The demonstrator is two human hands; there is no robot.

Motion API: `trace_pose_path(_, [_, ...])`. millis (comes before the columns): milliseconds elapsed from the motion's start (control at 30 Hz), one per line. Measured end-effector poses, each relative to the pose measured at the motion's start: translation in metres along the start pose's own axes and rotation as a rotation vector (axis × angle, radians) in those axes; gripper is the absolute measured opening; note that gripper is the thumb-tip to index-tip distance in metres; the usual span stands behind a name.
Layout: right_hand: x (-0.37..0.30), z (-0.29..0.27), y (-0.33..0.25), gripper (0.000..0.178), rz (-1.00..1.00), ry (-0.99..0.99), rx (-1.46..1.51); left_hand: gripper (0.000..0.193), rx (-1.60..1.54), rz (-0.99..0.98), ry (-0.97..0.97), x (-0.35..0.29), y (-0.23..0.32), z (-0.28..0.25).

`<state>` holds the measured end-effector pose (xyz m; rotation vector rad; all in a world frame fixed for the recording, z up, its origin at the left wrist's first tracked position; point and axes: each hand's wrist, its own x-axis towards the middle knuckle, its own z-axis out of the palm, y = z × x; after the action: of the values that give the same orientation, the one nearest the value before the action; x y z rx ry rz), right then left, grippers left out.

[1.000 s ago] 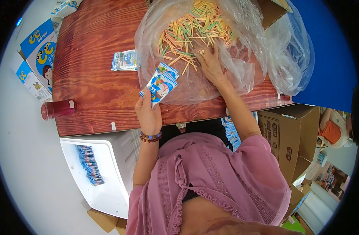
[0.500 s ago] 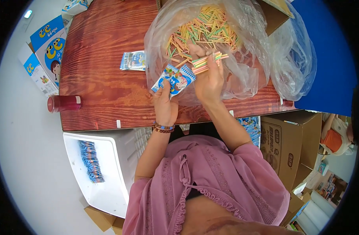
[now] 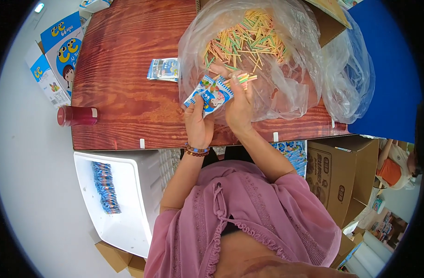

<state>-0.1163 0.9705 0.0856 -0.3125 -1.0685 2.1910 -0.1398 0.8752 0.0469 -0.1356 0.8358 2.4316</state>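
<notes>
My left hand (image 3: 199,123) grips a small blue and white printed packet (image 3: 211,95), tilted over the table. Close beside it, my right hand (image 3: 240,104) pinches a bundle of thin pastel candy sticks (image 3: 246,79), whose near ends meet the packet's upper right edge. Whether the sticks are inside the packet's mouth, I cannot tell. Behind my hands, a large clear plastic bag (image 3: 299,78) lies spread with a heap of loose yellow, green and pink sticks (image 3: 253,39) in it. A small pile of flat packets (image 3: 163,69) rests just left of the bag.
The red-brown wooden table (image 3: 124,102) bears a dark red lidded bottle (image 3: 77,116) at its left edge. A white bin (image 3: 89,199) with a row of filled packets (image 3: 106,187) stands below left. Cardboard boxes (image 3: 334,173) stand at lower right, with another person (image 3: 395,162) beyond.
My right hand has brought the stick bundle left, from apart to against the packet. The left hand still holds the packet, and the whole view has shifted slightly.
</notes>
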Motion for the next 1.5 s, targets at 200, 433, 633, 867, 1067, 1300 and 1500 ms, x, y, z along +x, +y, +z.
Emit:
trace_pose_path(200, [0.006,-0.002,-0.003,0.039,-0.207,-0.395,-0.514,0.033,-0.078,0.044,-0.066,0.007,0.005,-0.012])
trace_pose_path(433, [0.008,0.006,-0.006,0.052,-0.262,-0.605,-0.814,0.047,-0.299,-0.008,-0.101,0.011,0.017,-0.018])
trace_pose_path(633, [0.017,0.020,0.009,0.028,-0.210,-0.755,-1.088,0.041,-0.325,0.123,-0.192,0.017,0.032,-0.034])
trace_pose_path(867, [0.036,0.040,0.024,0.022,-0.131,-0.729,-1.003,0.020,-0.091,0.292,-0.114,0.019,0.060,-0.064])
trace_pose_path(1067, [0.061,0.052,0.062,0.031,0.056,-0.697,-1.165,0.020,0.244,0.393,0.292,0.038,0.072,-0.084])
trace_pose_path(1300, [0.089,0.056,0.097,0.023,0.122,-0.576,-1.304,0.023,0.785,0.707,0.422,0.053,0.088,-0.069])
trace_pose_path(1500, [0.068,0.025,0.073,0.022,-0.254,-0.486,-1.221,0.016,1.524,0.744,0.304,0.015,0.050,-0.062])
